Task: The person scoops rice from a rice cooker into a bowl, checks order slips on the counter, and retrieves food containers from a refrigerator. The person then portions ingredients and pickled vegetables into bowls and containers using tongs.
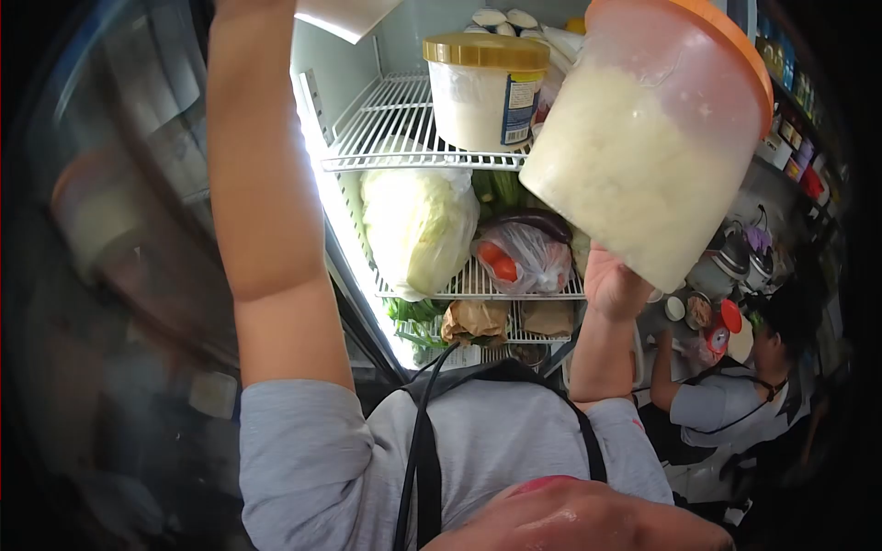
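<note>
My right hand (614, 283) holds up a large translucent plastic tub (643, 156) by its lower part. The tub is tilted, has an orange lid (730, 32), and is mostly filled with something pale that I cannot make out. Most of my right fingers are hidden by the tub. My left forearm (266, 174) reaches up past the fridge's lit left edge, with the hand cut off at the top. In front of me, on the upper wire shelf (390, 115), stands a white tub (469, 101) with a gold lid, just left of the held tub.
Below are a bagged cabbage (418, 230), an eggplant (537, 220) and bagged tomatoes (498, 262). Leafy greens (413, 321) and a brown paper bag (475, 321) sit lower. At right, a co-worker (744, 395) is beside a counter with a red scale (718, 338).
</note>
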{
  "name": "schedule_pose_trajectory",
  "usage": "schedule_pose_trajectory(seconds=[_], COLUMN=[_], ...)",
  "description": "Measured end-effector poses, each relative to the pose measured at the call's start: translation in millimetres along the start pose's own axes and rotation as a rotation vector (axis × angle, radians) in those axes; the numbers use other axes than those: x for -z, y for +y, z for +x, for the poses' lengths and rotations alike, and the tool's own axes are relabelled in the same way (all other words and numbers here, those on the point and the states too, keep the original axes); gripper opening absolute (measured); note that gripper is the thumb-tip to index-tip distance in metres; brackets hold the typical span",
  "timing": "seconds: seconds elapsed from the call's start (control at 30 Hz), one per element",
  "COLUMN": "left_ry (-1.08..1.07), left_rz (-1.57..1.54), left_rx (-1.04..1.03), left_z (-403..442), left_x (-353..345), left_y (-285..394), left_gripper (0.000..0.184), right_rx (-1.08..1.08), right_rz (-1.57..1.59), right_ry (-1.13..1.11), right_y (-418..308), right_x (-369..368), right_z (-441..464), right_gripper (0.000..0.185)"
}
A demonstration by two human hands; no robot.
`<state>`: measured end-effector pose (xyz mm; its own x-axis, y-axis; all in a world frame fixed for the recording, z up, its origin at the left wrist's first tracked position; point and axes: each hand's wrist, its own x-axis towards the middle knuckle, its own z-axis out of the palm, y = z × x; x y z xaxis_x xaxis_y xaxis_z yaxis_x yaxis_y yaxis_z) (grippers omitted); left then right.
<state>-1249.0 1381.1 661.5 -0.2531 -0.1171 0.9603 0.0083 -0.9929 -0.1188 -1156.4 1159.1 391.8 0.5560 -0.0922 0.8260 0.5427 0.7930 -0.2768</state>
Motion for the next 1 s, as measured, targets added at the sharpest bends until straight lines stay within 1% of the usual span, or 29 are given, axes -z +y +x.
schedule_pose_trajectory(seconds=[0.03, 0.1, 0.13, 0.2, 0.3, 0.37, 0.43, 0.5, 0.57, 0.6, 0.7, 0.73, 0.83, 0.87, 0.97, 1.0], left_ry=[0.021, 0.189, 0.243, 0.283, 0.324, 0.332, 0.301, 0.277, 0.247, 0.245, 0.445, 0.442, 0.432, 0.419, 0.375, 0.355], left_rz=[-0.059, -0.067, -0.09, -0.157, -0.261, -0.335, -0.403, -0.487, -0.555, -0.562, -0.412, -0.415, -0.416, -0.391, -0.313, -0.286], left_rx=[0.004, -0.02, -0.031, -0.03, -0.009, -0.002, 0.05, 0.083, 0.115, 0.129, 0.236, 0.234, 0.226, 0.192, 0.091, 0.057], left_z=[0.6, -1.2, -3.0, -6.4, -10.8, -6.2, -3.4, 6.2, 13.8, 11.5, 0.2, -1.8, -2.5, -4.0, -11.3, -13.8], left_x=[13.9, 36.4, 48.8, 71.2, 101.4, 117.5, 123.9, 128.2, 128.3, 126.3, 109.0, 109.6, 100.7, 98.0, 85.6, 82.1], left_y=[4.9, 15.5, 19.4, 22.4, 22.7, 21.8, 16.8, 12.8, 7.8, 9.3, 31.4, 31.9, 29.3, 30.6, 45.2, 48.9], left_gripper=[0.028, 0.027, 0.026, 0.024, 0.022, 0.021, 0.02, 0.02, 0.021, 0.022, 0.019, 0.019, 0.019, 0.019, 0.024, 0.027], right_rx=[-0.007, -0.026, -0.037, -0.114, 0.151, 0.186, 0.217, 0.383, 0.466, 0.492, 0.542, 0.456, 0.519, 0.478, -0.064, -0.019], right_rz=[0.034, 0.045, 0.022, -0.102, -0.246, -0.282, -0.413, -0.603, -0.808, -0.959, -1.495, -1.525, -1.433, -1.556, -1.605, -1.47], right_ry=[-0.005, -0.033, -0.057, -0.011, 0.0, -0.157, -0.223, -0.188, -0.28, -0.31, -0.377, -0.419, -0.511, -0.609, -0.994, -0.932], right_y=[2.1, 8.0, 11.7, 25.5, 27.2, 32.5, 46.2, 67.0, 77.7, 83.0, 99.5, 102.3, 103.9, 108.0, 92.9, 95.9], right_x=[-3.6, -6.0, -6.9, -10.6, -72.3, -91.6, -102.0, -116.5, -128.0, -132.4, -143.0, -146.5, -142.6, -140.8, -154.5, -150.8], right_z=[-1.5, 0.0, 1.0, -5.5, 10.7, 15.9, 12.9, 16.9, 16.0, 14.5, 9.5, 7.9, 15.3, 17.5, 37.8, 38.2], right_gripper=[0.066, 0.065, 0.065, 0.066, 0.07, 0.104, 0.095, 0.084, 0.085, 0.085, 0.08, 0.069, 0.062, 0.058, 0.057, 0.047])
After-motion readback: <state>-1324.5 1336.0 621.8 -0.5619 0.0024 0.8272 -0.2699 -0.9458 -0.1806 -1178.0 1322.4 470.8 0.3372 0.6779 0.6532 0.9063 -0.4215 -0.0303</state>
